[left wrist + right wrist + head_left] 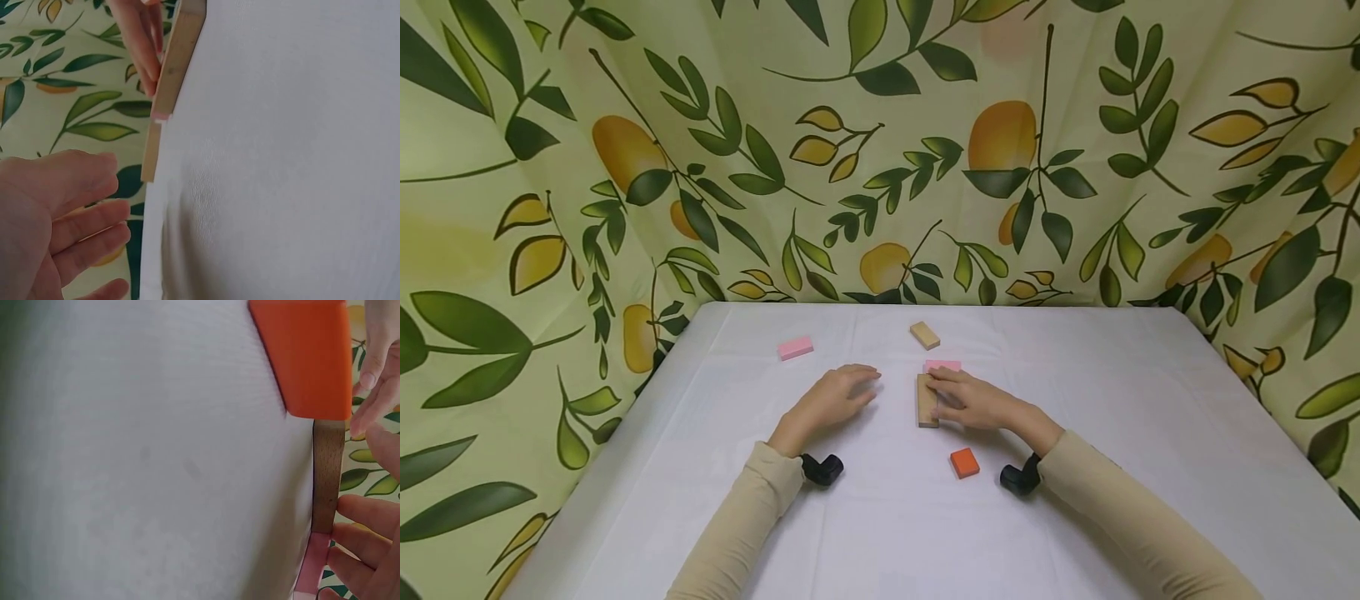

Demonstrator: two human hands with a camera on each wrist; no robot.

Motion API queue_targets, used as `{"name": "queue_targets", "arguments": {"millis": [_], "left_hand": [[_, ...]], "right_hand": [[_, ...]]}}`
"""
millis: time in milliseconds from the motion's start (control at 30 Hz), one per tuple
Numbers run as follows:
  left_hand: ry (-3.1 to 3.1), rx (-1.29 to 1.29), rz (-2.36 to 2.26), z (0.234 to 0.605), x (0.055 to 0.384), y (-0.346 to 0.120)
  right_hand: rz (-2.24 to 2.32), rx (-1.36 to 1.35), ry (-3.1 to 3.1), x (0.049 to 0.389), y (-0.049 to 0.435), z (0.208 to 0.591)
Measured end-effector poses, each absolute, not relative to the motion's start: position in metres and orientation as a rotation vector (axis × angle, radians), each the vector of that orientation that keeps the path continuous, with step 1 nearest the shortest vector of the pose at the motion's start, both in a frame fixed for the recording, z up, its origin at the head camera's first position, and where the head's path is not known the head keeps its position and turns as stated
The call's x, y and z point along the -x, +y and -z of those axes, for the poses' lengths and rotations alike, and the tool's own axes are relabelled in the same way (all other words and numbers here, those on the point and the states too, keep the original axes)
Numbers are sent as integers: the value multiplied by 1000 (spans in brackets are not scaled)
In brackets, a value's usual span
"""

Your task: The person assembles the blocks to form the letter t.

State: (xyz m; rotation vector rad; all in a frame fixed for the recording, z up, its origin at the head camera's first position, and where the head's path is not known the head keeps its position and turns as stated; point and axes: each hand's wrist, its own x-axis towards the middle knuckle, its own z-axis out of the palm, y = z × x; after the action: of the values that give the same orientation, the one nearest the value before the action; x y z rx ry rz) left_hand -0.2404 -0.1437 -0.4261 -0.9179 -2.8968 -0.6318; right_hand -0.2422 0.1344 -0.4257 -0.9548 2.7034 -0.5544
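Observation:
A long wooden block [927, 406] lies flat on the white cloth, its length pointing away from me. My right hand [979, 400] is over its right side, fingertips at the upper surface. In the right wrist view those fingers [369, 515] look fairly straight along the edge of the wooden block [327, 478] and the pink block [314, 562] behind it. My left hand [833, 398] hovers to the left with loosely bent fingers and nothing in them. Nearer to me sits an orange block [965, 463], large in the right wrist view.
Just beyond the long block is a pink block [943, 365], partly hidden by the right hand. Farther back lies a smaller-looking wooden block [924, 335]. Another pink block [795, 347] is at the back left. Leaf-patterned fabric [880, 167] hangs behind the white-covered table [880, 533].

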Motion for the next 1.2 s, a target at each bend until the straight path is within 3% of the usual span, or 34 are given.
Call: {"name": "queue_targets", "arguments": {"millis": [1200], "left_hand": [[-2779, 453, 1038, 426, 257, -206]], "right_hand": [[489, 977, 2669, 247, 136, 424]]}}
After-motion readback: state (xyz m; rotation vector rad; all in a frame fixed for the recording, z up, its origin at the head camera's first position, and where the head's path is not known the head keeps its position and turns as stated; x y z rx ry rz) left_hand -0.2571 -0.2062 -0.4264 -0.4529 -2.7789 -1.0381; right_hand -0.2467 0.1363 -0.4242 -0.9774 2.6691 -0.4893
